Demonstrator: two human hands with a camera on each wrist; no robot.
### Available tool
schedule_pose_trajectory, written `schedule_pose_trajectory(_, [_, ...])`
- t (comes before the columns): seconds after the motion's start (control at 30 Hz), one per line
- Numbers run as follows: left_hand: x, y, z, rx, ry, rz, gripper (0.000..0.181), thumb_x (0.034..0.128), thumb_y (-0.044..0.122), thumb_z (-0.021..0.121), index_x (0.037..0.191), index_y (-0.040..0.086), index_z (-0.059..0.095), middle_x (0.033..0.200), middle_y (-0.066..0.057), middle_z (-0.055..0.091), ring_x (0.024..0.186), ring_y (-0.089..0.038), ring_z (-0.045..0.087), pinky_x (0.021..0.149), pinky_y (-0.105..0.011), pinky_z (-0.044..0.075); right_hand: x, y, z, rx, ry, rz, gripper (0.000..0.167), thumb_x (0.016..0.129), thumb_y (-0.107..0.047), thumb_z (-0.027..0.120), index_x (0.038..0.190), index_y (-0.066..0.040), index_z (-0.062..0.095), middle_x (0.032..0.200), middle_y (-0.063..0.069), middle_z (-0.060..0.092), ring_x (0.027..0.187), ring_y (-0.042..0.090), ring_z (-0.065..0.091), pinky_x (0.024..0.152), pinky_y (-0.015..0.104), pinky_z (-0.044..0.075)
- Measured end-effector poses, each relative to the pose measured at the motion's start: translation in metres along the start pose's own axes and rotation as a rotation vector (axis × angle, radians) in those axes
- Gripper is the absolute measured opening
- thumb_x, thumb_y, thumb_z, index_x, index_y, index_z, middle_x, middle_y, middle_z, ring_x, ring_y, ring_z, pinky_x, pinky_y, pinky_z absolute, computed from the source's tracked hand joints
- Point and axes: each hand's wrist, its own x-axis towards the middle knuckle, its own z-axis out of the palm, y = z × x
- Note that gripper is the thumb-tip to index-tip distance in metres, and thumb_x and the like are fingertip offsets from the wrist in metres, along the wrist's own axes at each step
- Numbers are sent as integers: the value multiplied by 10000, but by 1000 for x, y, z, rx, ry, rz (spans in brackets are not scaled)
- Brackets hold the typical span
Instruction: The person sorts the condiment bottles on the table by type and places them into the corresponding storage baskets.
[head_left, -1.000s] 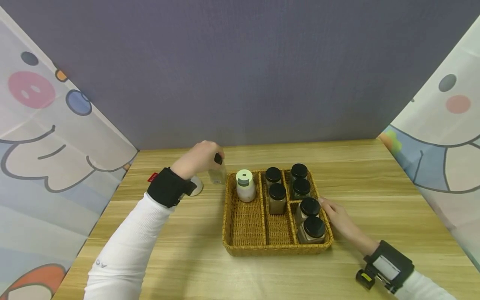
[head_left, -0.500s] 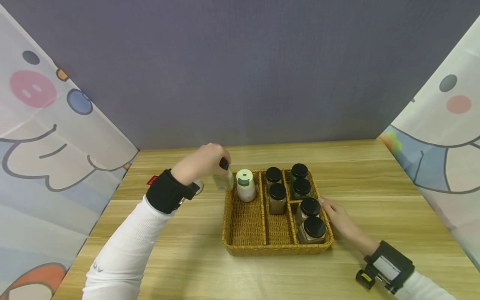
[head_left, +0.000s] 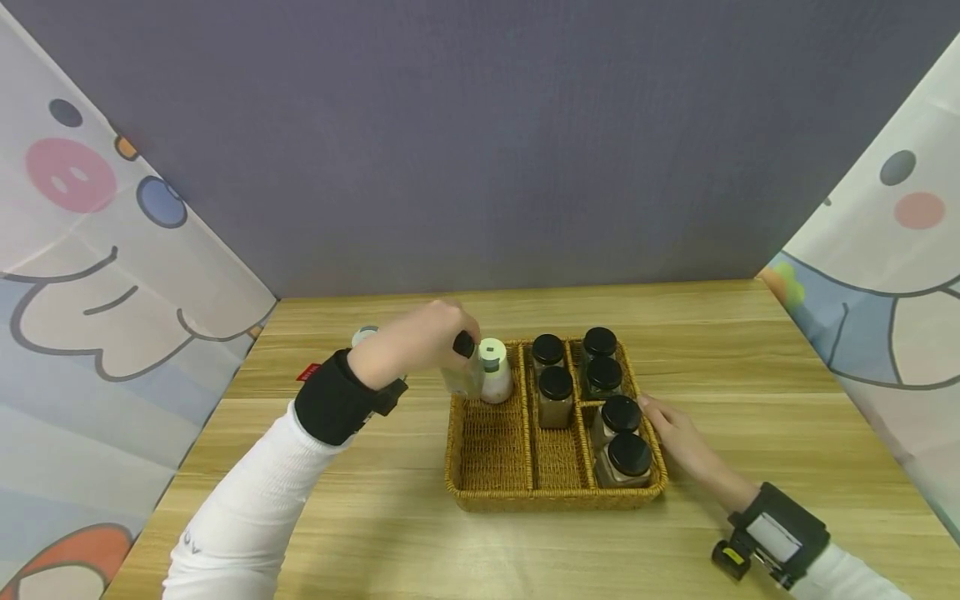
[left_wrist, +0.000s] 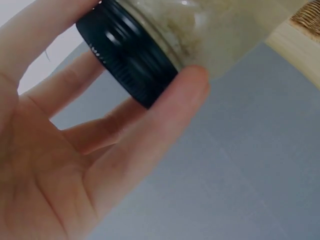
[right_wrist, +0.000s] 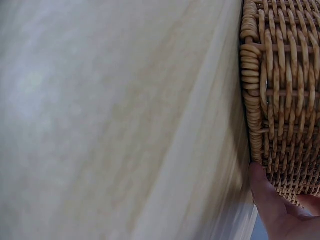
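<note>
My left hand point(head_left: 435, 333) holds a clear jar point(head_left: 463, 379) by its black lid point(left_wrist: 125, 50), thumb and fingers round the lid's edge. Something pale is inside the jar. It hangs tilted over the back left corner of a divided wicker basket point(head_left: 555, 502), close beside a white bottle point(head_left: 495, 382) standing in the left compartment. Whether jar and bottle touch, I cannot tell. My right hand point(head_left: 678, 433) rests against the basket's right side, its fingers point(right_wrist: 267, 192) laid on the woven wall point(right_wrist: 290, 100).
Black-lidded jars stand in the middle compartment point(head_left: 555, 408), the back right one point(head_left: 602, 377) and the front right one point(head_left: 626, 467). A white round object point(head_left: 365, 334) is partly hidden behind my left arm, near a red tag point(head_left: 307, 372). A grey panel point(head_left: 510, 167) rises behind the table.
My left hand has carried the jar rightward and a little nearer, from left of the basket to over its left compartment. The right hand and basket have stayed put.
</note>
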Motion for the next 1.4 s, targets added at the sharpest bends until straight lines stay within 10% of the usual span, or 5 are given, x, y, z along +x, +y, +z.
schedule_pose_trajectory(1.4, [17,68,25,196,-135,367,235,795,155,653,1029,176,653,847,40,477,715,-112,402,622,-170,333,0,0,0,12,12,-12,582,972,-325,270,1269,174,317,1338,340,241,1234,478,208,1012,568,194])
